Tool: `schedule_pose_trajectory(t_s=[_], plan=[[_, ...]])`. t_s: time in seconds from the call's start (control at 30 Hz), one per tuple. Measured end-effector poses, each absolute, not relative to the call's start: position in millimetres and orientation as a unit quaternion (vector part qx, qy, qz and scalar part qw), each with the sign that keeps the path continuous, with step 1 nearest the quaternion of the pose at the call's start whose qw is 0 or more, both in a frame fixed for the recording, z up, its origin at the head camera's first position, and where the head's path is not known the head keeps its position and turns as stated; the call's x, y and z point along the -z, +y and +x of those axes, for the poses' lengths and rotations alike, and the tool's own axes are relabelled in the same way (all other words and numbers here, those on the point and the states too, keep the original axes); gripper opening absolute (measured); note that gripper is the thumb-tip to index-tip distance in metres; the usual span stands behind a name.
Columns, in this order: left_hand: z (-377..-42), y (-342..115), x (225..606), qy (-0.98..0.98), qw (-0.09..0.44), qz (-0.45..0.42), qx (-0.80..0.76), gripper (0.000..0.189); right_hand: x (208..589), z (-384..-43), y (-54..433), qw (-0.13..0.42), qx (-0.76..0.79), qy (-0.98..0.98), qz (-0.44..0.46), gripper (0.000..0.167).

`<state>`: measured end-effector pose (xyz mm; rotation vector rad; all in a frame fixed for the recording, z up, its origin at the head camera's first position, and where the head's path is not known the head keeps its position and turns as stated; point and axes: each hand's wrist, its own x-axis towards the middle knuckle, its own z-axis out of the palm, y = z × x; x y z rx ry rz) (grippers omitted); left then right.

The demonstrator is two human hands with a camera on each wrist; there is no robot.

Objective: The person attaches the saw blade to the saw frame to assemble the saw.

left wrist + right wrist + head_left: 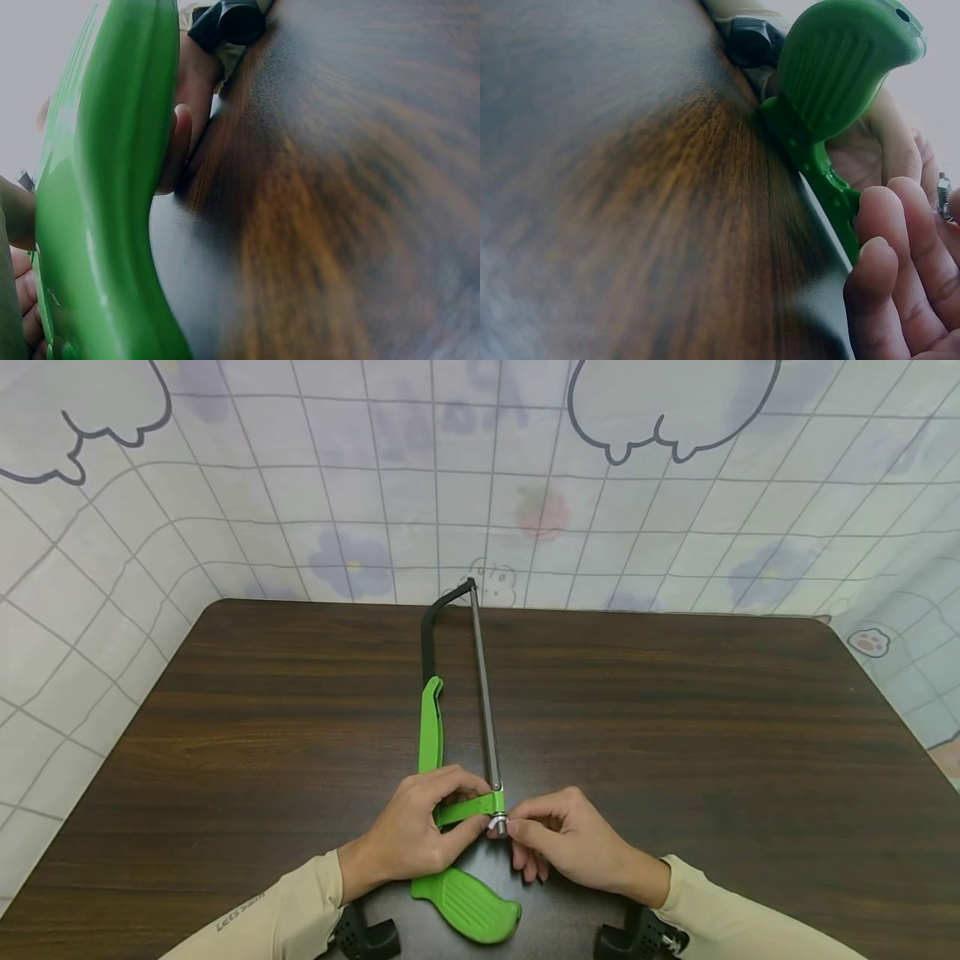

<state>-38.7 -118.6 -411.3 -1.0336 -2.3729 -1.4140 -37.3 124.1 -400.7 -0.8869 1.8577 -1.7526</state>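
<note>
A hacksaw with a green handle lies on the dark wooden table, its black front frame pointing away from me. The grey blade runs along its right side to a green bracket. My left hand grips the frame around this bracket, thumb close to the metal wing nut at its end. From the right, the thumb and forefinger of my right hand pinch the wing nut. A threaded bolt shows beside the fingers in the right wrist view. The handle hides much of the left wrist view.
The brown table top extends to both sides of the saw. Behind it hangs a white checked cloth with printed pictures. Black wrist devices sit under both forearms near the front edge.
</note>
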Motion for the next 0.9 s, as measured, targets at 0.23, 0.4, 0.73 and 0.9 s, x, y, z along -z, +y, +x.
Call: schedule_pose_trajectory(t_s=[0.23,0.4,0.73,0.9], plan=[[-38.3,-119.1,411.0,-0.801,0.093,-0.346,0.479,0.021,403.0,-38.1,123.0,0.214,0.630,0.665,-0.339,0.027],[-38.2,-119.5,412.1,-0.800,0.094,-0.347,0.481,0.021,402.8,-37.5,122.4,0.218,0.630,0.666,-0.336,0.024],[-38.0,-120.2,412.6,-0.800,0.089,-0.346,0.482,0.019,403.4,-36.9,122.1,0.214,0.622,0.682,-0.320,0.022],[-38.8,-120.0,413.8,-0.797,0.094,-0.351,0.482,0.018,402.7,-35.9,120.7,0.215,0.618,0.692,-0.305,0.021]])
